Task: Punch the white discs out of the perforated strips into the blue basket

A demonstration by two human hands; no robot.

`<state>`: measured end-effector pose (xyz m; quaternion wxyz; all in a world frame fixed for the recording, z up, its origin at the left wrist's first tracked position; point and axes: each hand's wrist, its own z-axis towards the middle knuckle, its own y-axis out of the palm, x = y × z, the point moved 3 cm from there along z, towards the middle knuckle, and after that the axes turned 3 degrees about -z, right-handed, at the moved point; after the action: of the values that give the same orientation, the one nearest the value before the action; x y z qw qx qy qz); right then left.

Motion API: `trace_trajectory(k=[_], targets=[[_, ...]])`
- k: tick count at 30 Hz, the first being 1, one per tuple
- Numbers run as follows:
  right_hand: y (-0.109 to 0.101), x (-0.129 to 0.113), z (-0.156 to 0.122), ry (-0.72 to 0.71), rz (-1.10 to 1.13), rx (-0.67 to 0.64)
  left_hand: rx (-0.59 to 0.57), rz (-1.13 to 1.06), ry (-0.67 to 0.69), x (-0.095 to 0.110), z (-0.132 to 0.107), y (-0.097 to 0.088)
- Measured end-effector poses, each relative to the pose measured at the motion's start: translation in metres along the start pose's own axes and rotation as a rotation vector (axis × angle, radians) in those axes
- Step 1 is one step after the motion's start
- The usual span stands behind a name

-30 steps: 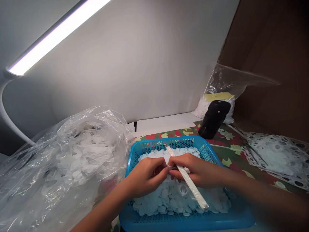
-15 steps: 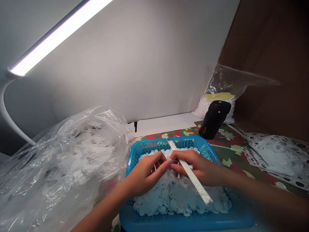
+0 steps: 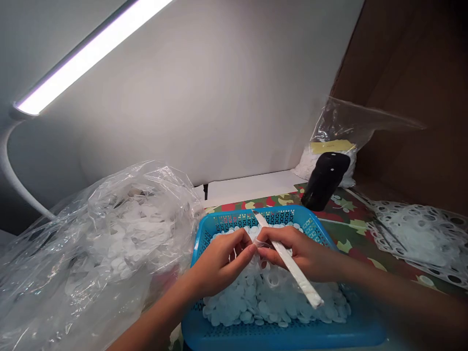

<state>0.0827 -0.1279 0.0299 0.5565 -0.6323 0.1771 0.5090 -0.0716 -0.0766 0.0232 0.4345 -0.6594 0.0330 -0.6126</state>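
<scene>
A blue mesh basket (image 3: pixel 234 222) at the bottom centre is heaped with several small white discs (image 3: pixel 256 300). Both hands meet above the heap. My right hand (image 3: pixel 303 253) grips a long white stick (image 3: pixel 292 268) that slants from the basket's back rim down toward the front right. My left hand (image 3: pixel 219 265) has its fingers curled, the fingertips pinching a small thin whitish piece (image 3: pixel 260 242) right against the right hand's fingertips.
A big crumpled clear plastic bag (image 3: pixel 109 239) of white punched sheets lies left of the basket. A black cylinder (image 3: pixel 323 180) stands behind it, with a smaller filled bag (image 3: pixel 329 146) beyond. Perforated white sheets (image 3: pixel 417 234) lie at right. A lamp bar (image 3: pixel 91 53) glows overhead.
Both hands have lifted a little toward the back of the basket, and the stick's far tip has swung slightly right. The pinch between the fingertips stays closed.
</scene>
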Motion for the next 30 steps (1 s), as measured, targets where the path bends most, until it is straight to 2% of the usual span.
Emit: trace_trajectory(k=[9, 17, 30], targets=[[0.0009, 0.0011, 0.0006, -0.024, -0.071, -0.005, -0.052, 0.072, -0.050, -0.0008, -0.0007, 0.0001], [0.0014, 0.0001, 0.0000, -0.022, -0.056, -0.031, -0.083, 0.090, 0.021, 0.0009, -0.0016, -0.0009], [0.0021, 0.0026, 0.0001, -0.024, -0.069, -0.012, -0.138, 0.052, 0.031, 0.0016, -0.0027, -0.0007]])
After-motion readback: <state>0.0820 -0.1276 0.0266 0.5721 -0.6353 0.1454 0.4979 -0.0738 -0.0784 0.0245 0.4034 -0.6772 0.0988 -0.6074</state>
